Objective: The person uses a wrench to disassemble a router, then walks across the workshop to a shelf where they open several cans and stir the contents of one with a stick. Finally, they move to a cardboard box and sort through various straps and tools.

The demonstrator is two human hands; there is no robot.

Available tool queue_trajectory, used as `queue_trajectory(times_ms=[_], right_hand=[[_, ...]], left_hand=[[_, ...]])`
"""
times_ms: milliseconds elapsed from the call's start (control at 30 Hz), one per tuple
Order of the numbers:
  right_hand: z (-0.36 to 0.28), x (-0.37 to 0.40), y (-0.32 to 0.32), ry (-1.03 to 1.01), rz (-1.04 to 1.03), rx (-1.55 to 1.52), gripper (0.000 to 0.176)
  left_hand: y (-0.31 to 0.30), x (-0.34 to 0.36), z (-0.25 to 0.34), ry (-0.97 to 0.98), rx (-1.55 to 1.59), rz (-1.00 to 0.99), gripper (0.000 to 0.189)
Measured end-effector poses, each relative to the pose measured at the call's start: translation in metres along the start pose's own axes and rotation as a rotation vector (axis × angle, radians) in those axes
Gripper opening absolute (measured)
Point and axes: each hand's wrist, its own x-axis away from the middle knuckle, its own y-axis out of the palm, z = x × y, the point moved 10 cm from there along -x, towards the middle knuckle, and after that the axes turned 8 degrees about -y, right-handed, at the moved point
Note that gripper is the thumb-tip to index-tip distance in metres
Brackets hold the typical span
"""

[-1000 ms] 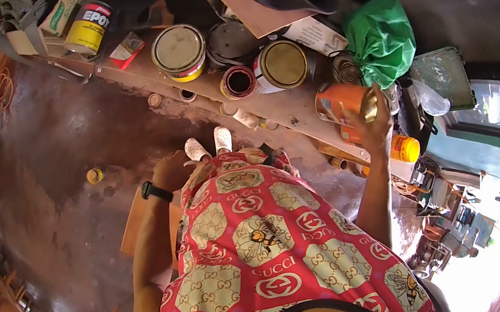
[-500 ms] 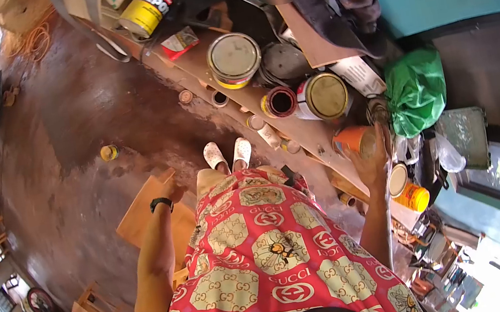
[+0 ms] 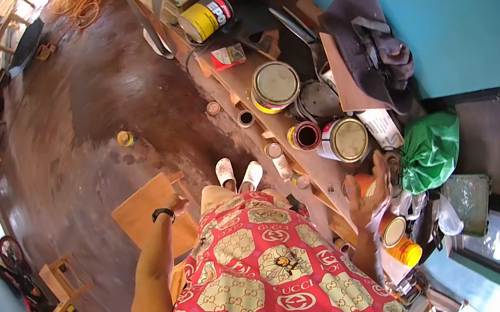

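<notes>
My right hand [image 3: 370, 194] is raised at the shelf edge, its fingers and thumb spread apart. Right behind it sits an orange can [image 3: 360, 184], partly covered by the fingers. Just below my right wrist stands a yellow-orange container [image 3: 405, 252] beside a round lid [image 3: 394, 231]. My left hand [image 3: 173, 204], with a dark watch on the wrist, hangs over a wooden chair [image 3: 144, 216], its fingers loosely stretched and overlapping the chair's edge. Nearest to the right hand are a large lidded can [image 3: 348, 140] and a small open can with dark red contents [image 3: 307, 136].
Along the shelf [image 3: 228, 83] stand a yellow epoxy can [image 3: 206, 18] and another lidded can [image 3: 275, 84]. A green plastic bag [image 3: 431, 150] lies against the wall. On the floor are a small yellow can [image 3: 125, 138] and an open can [image 3: 246, 118]. Another wooden chair [image 3: 62, 280] stands lower left.
My right hand, earlier around the orange can, has opened and its fingers are apart. The view has turned, so the shelf sits lower and some things shift right. The left hand stays by the chair.
</notes>
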Motion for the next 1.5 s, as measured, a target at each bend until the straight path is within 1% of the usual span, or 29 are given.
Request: queue_trajectory(times_ms=[33, 100, 133, 200, 233, 300, 400, 433, 500, 533, 600, 633, 700, 767, 833, 867, 933, 967, 1000, 1033, 1067, 1133, 1200, 1233, 1300, 1333, 1400, 1433, 1500], right_hand=[[0.0, 0.0, 0.006, 0.027, -0.015, -0.093, 0.063], [-0.013, -0.009, 0.015, 0.029, -0.041, -0.217, 0.053], [-0.013, -0.012, 0.015, 0.013, -0.039, -0.234, 0.053], [-0.01, -0.01, 0.032, 0.024, -0.181, -0.372, 0.043], [-0.007, -0.015, 0.035, 0.015, -0.179, -0.383, 0.043], [-0.011, -0.022, 0.048, -0.061, -0.243, -0.484, 0.027], [-0.022, -0.035, 0.064, -0.095, -0.248, -0.569, 0.022], [-0.033, -0.041, 0.064, -0.131, -0.289, -0.604, 0.022], [-0.053, -0.057, 0.077, -0.202, -0.314, -0.637, 0.015], [-0.061, -0.064, 0.082, -0.204, -0.316, -0.633, 0.015], [-0.081, -0.075, 0.092, -0.241, -0.373, -0.637, 0.016], [-0.088, -0.081, 0.099, -0.238, -0.407, -0.623, 0.023], [-0.095, -0.083, 0.112, -0.201, -0.419, -0.619, 0.025], [-0.115, -0.095, 0.132, -0.189, -0.45, -0.604, 0.026], [-0.137, -0.105, 0.157, -0.195, -0.458, -0.618, 0.024], [-0.151, -0.108, 0.171, -0.215, -0.475, -0.645, 0.023], [-0.166, -0.107, 0.193, -0.151, -0.511, -0.628, 0.023], [-0.186, -0.114, 0.209, -0.17, -0.559, -0.612, 0.025], [-0.204, -0.118, 0.223, -0.187, -0.613, -0.6, 0.026], [-0.22, -0.125, 0.234, -0.209, -0.564, -0.61, 0.021], [-0.231, -0.135, 0.246, -0.189, -0.554, -0.595, 0.021], [-0.262, -0.156, 0.267, -0.274, -0.565, -0.618, 0.022], [-0.269, -0.168, 0.282, -0.215, -0.565, -0.585, 0.024], [-0.269, -0.175, 0.289, -0.192, -0.568, -0.55, 0.025], [-0.255, -0.183, 0.305, -0.065, -0.578, -0.462, 0.03], [-0.25, -0.183, 0.31, -0.043, -0.571, -0.449, 0.03], [-0.216, -0.178, 0.319, 0.171, -0.544, -0.326, 0.032], [-0.2, -0.171, 0.329, 0.283, -0.528, -0.377, 0.033], [-0.182, -0.161, 0.344, 0.313, -0.532, -0.325, 0.031]], left_hand=[[-0.003, -0.014, -0.01, -0.003, 0.018, 0.016, 0.023], [0.01, -0.067, -0.049, 0.018, 0.227, -0.149, 0.028], [0.005, -0.081, -0.061, 0.018, 0.241, -0.13, 0.028], [0.005, -0.088, -0.059, 0.111, 0.158, -0.196, 0.029], [0.001, -0.086, -0.06, 0.109, 0.164, -0.183, 0.029], [-0.015, -0.07, -0.048, 0.26, -0.129, -0.009, 0.03], [-0.046, 0.039, 0.019, 0.136, -0.295, 0.127, 0.035], [-0.041, 0.015, -0.004, 0.136, -0.29, 0.134, 0.035], [-0.03, -0.031, -0.022, 0.338, -0.514, 0.212, 0.041], [-0.036, -0.015, -0.006, 0.34, -0.51, 0.212, 0.041], [-0.062, 0.009, 0.003, 0.105, -0.419, 0.323, 0.041], [-0.063, 0.004, 0.01, 0.112, -0.422, 0.317, 0.041], [-0.051, -0.005, 0.003, -0.02, -0.119, 0.082, 0.042], [-0.029, -0.068, 0.0, 0.335, 0.429, 0.078, 0.05], [-0.025, -0.019, 0.083, 0.549, 0.105, -0.137, 0.055], [-0.026, -0.016, 0.1, 0.672, -0.192, -0.049, 0.053], [-0.033, 0.016, 0.146, 0.971, -0.614, -0.125, 0.052], [-0.054, 0.003, 0.153, 0.989, -0.64, -0.149, 0.052], [-0.063, -0.004, 0.153, 1.122, -0.738, -0.154, 0.048], [-0.073, 0.0, 0.158, 1.258, -0.826, -0.158, 0.045], [-0.088, -0.007, 0.166, 1.275, -0.835, -0.178, 0.045], [-0.142, -0.06, 0.149, 0.476, -1.027, -0.097, 0.038], [-0.186, -0.122, 0.124, 0.485, -0.98, 0.115, 0.035], [-0.203, -0.147, 0.112, 0.502, -0.999, 0.106, 0.035], [-0.229, -0.147, 0.121, 1.027, -0.894, 0.165, 0.034], [-0.241, -0.162, 0.109, 1.045, -0.903, 0.145, 0.034], [-0.282, -0.186, 0.103, 0.955, -0.615, 0.279, 0.031], [-0.289, -0.222, 0.081, 0.556, -0.518, 0.066, 0.025], [-0.294, -0.241, 0.072, 0.567, -0.515, 0.056, 0.023]])
